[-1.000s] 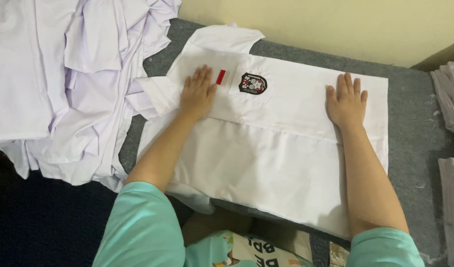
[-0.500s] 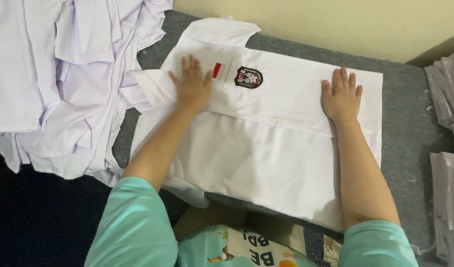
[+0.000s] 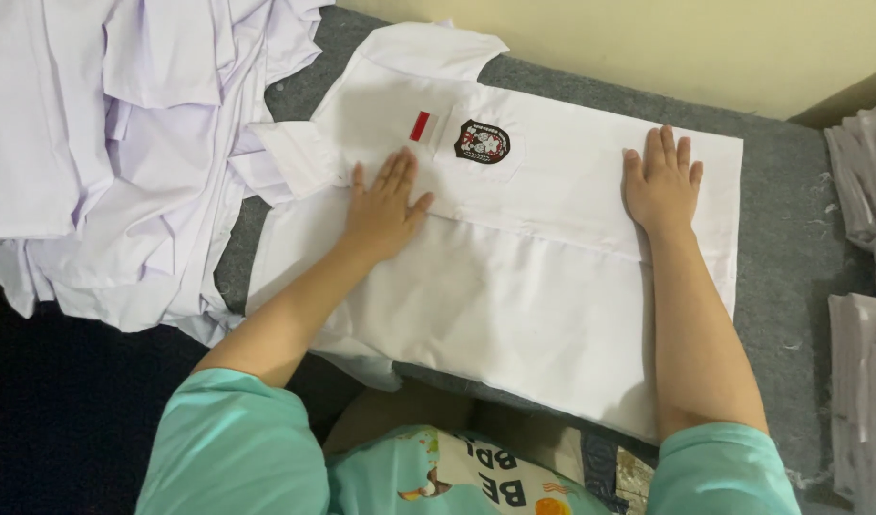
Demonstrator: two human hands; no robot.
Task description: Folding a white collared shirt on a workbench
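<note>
Pressed flat, fingers spread, grasping nothing: left hand [image 3: 385,205] and right hand [image 3: 662,181] on white shirt [image 3: 514,296] spread over grey table [image 3: 791,248]. Oval dark badge [image 3: 483,142] at twelve o'clock from left hand, small red-white rectangle [image 3: 421,126] beside it. White heap [image 3: 113,143] at nine o'clock.

Short mint-green sleeves [image 3: 237,448], bare forearms

Both arms reach forward, left hand [image 3: 382,212] and right hand [image 3: 661,183] flat, fingers spread.
</note>
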